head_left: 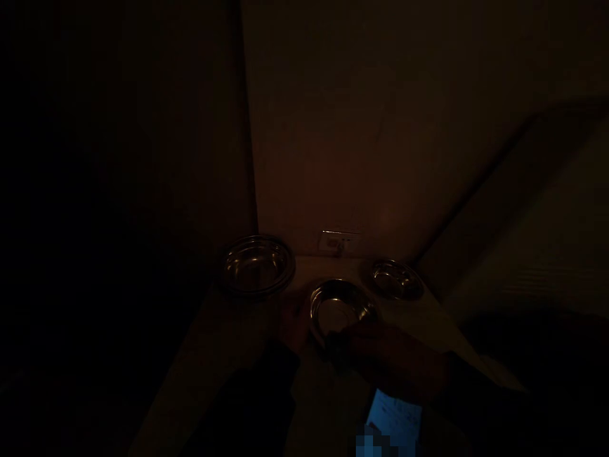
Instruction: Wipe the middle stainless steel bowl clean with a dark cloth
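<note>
Middle metal dish (337, 312), round and shiny inside, between the left hand (290, 322) and the right hand (385, 350). Left hand at its left rim; too dark to tell whether spread, pressed together or pinching that rim. Right hand at its near right rim, with a dark lump (337, 349) at the fingertips; too dim to tell whether gripped or only touched. Cannot tell either whether raised or resting on the table (428, 320). Beyond the left hand and to its left, a larger metal bowl (257, 273); beyond the right hand, a smaller metal dish (397, 280). Past both hands, low on the wall (342, 127), a socket plate (337, 241). Below the right hand, nearer the body, a lit bluish panel (394, 414), partly pixelated.
</note>
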`<state>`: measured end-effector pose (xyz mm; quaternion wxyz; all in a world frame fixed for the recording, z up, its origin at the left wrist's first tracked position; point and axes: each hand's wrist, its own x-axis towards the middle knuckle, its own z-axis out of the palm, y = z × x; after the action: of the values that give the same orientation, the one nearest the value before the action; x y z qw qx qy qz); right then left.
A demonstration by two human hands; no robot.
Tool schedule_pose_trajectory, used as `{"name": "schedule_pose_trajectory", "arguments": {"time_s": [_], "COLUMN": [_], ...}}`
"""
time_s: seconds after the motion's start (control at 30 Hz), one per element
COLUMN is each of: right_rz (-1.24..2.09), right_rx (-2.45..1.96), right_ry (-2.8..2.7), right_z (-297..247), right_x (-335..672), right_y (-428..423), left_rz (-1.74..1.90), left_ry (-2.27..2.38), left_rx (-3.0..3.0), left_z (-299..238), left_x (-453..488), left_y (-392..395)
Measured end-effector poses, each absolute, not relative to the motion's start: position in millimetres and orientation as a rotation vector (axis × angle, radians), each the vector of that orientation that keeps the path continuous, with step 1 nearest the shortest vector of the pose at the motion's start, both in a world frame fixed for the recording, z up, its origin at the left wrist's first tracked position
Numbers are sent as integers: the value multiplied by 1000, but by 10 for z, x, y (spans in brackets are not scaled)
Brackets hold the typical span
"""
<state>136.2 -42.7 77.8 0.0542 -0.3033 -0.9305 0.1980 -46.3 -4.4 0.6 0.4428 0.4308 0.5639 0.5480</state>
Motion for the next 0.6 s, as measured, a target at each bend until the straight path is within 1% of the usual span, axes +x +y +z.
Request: {"name": "schedule_pose_trajectory", "arguments": {"time_s": [0.1,0.27,0.33,0.5,0.6], "right_rz": [572,381,421,480,657], "right_rx": [-881,-944,-920,-847,-852], "right_ry": [-2815,-2765,-2787,-2859,-2813], "right_z": [747,526,527,726,751], "right_x": [1359,1139,1196,1518,1461], "right_y": [-485,-592,-586,-496,-464], "left_rz": [1368,1369,1360,1398,1412], "left_ry": [1400,1440,1459,1473,1500], "left_rx": [1078,1059,1040,1027,1025], "left_z": [15,2,0,-34,-50], "left_x": [-438,-462,-486,-495,-474], "left_y": [-47,-48,-39,-1,0]}}
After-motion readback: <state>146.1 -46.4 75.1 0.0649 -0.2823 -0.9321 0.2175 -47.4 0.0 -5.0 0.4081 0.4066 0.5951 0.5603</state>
